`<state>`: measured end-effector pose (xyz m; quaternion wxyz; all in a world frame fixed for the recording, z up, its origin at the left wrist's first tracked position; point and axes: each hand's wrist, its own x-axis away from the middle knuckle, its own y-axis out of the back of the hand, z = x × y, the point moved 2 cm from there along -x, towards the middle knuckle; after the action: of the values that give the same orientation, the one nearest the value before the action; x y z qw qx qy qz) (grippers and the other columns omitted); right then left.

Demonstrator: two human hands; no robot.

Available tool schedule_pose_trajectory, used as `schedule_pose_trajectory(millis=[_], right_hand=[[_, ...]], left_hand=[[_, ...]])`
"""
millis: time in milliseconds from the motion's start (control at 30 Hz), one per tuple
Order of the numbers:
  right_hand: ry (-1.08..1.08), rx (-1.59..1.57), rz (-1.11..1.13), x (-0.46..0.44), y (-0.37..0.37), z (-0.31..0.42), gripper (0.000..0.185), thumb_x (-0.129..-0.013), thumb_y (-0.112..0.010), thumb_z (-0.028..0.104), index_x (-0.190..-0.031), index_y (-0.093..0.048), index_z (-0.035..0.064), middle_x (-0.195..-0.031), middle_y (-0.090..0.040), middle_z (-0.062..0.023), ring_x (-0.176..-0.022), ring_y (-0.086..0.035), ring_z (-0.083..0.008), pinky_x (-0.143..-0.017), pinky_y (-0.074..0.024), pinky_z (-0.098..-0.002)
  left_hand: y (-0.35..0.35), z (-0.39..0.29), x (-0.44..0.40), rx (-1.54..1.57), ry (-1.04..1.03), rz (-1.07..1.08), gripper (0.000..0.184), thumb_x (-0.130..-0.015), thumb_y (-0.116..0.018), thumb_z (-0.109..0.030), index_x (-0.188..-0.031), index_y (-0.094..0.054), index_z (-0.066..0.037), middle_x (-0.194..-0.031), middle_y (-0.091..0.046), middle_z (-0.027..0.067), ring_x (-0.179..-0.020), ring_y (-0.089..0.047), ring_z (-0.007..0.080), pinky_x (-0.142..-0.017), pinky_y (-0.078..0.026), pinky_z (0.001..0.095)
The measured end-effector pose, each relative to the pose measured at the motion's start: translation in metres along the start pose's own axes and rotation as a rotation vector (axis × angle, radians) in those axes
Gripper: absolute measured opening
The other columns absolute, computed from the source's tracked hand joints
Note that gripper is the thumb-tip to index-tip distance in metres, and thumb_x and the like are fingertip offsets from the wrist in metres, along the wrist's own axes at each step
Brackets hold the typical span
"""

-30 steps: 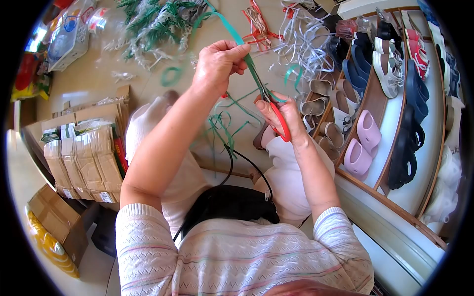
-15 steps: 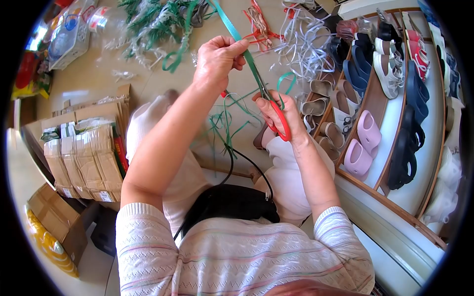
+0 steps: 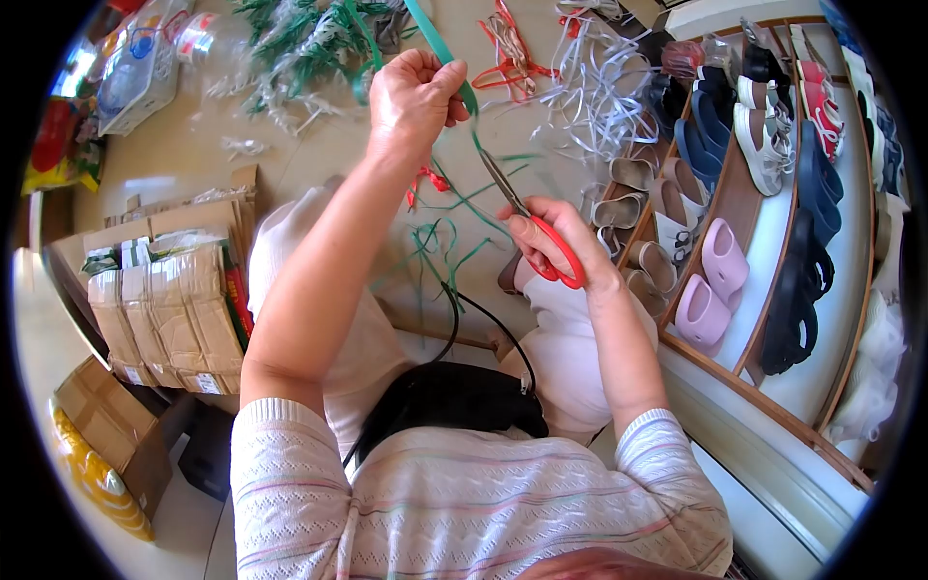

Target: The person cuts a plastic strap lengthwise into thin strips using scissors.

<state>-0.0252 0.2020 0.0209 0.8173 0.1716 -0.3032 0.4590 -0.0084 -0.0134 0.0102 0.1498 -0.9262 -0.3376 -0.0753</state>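
Observation:
My left hand (image 3: 414, 104) is closed around a flat green strap (image 3: 432, 34), which runs up and out of view at the top. A short end of the strap hangs below the fingers, near the scissor tips. My right hand (image 3: 565, 232) grips scissors (image 3: 503, 182) by their red handles, with the blades pointing up toward the left hand and looking nearly closed. Thin green strips (image 3: 445, 242) lie in a loose tangle on the floor below, between the legs. A blurred green strip shows just right of the blades.
White ribbon scraps (image 3: 599, 97), red strips (image 3: 510, 63) and a green-and-white heap (image 3: 300, 48) lie on the floor ahead. A shoe rack (image 3: 749, 372) stands at the right. Flattened cardboard (image 3: 169, 319) is stacked at the left, near a plastic basket (image 3: 145, 82).
Both hands have drawn apart, the left up and leftward, the right down and rightward. The scissors have come away from the strap, and a green strip by the right hand has dropped away.

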Motion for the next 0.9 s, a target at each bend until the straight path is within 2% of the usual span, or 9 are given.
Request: schedule_pose_trajectory(millis=[100, 200, 333, 433, 633, 900], right_hand=[[0.037, -0.102, 0.16, 0.01, 0.005, 0.009, 0.037, -0.084, -0.06, 0.031, -0.1, -0.054, -0.0009, -0.056, -0.043, 0.004, -0.044, -0.036, -0.0025, -0.04, -0.0287, -0.0167], [0.219, -0.308, 0.183, 0.013, 0.009, 0.013, 0.035, -0.084, -0.06, 0.029, -0.1, -0.054, -0.0014, -0.056, -0.043, 0.0033, -0.046, -0.037, -0.003, -0.042, -0.0292, -0.0163], [0.141, -0.212, 0.022, 0.002, 0.006, 0.014, 0.033, -0.085, -0.058, 0.028, -0.101, -0.054, -0.0002, -0.057, -0.043, 0.0035, -0.047, -0.037, -0.0027, -0.043, -0.0299, -0.0161], [0.157, -0.122, 0.017, -0.005, 0.004, 0.011, 0.032, -0.086, -0.058, 0.03, -0.101, -0.055, 0.0014, -0.055, -0.043, 0.0044, -0.046, -0.037, -0.0024, -0.042, -0.0291, -0.016], [0.173, -0.145, 0.013, -0.007, -0.001, 0.008, 0.032, -0.086, -0.058, 0.031, -0.1, -0.056, 0.0024, -0.054, -0.041, 0.0052, -0.042, -0.035, -0.0019, -0.039, -0.0267, -0.0159], [0.239, -0.078, -0.015, -0.012, -0.003, 0.005, 0.031, -0.084, -0.06, 0.03, -0.099, -0.056, 0.0027, -0.055, -0.039, 0.0078, -0.043, -0.032, -0.001, -0.039, -0.0248, -0.0164]], left_hand=[[0.002, -0.005, 0.0, -0.037, -0.031, -0.034, 0.019, -0.081, -0.063, -0.017, -0.076, -0.053, -0.001, -0.059, -0.056, 0.0035, -0.045, -0.053, 0.0095, -0.042, -0.041, 0.0214], [0.0, -0.004, 0.001, -0.056, -0.023, -0.016, 0.02, -0.081, -0.064, -0.017, -0.076, -0.053, -0.001, -0.059, -0.056, 0.0037, -0.045, -0.053, 0.0097, -0.042, -0.041, 0.0214], [-0.005, 0.003, 0.003, 0.011, 0.046, 0.041, 0.02, -0.08, -0.065, -0.018, -0.076, -0.053, -0.002, -0.059, -0.056, 0.0036, -0.046, -0.053, 0.0099, -0.042, -0.041, 0.0211], [-0.006, 0.004, 0.005, 0.068, 0.108, 0.062, 0.02, -0.08, -0.065, -0.018, -0.075, -0.053, -0.003, -0.059, -0.056, 0.0035, -0.045, -0.052, 0.0101, -0.043, -0.041, 0.021], [-0.004, 0.004, 0.005, 0.209, 0.224, 0.092, 0.018, -0.082, -0.063, -0.016, -0.074, -0.051, -0.004, -0.059, -0.055, 0.0036, -0.043, -0.05, 0.0108, -0.041, -0.04, 0.0217], [-0.005, 0.009, 0.005, 0.274, 0.285, 0.123, 0.02, -0.082, -0.062, -0.016, -0.072, -0.05, -0.005, -0.059, -0.054, 0.0047, -0.044, -0.049, 0.0124, -0.043, -0.04, 0.0244]])
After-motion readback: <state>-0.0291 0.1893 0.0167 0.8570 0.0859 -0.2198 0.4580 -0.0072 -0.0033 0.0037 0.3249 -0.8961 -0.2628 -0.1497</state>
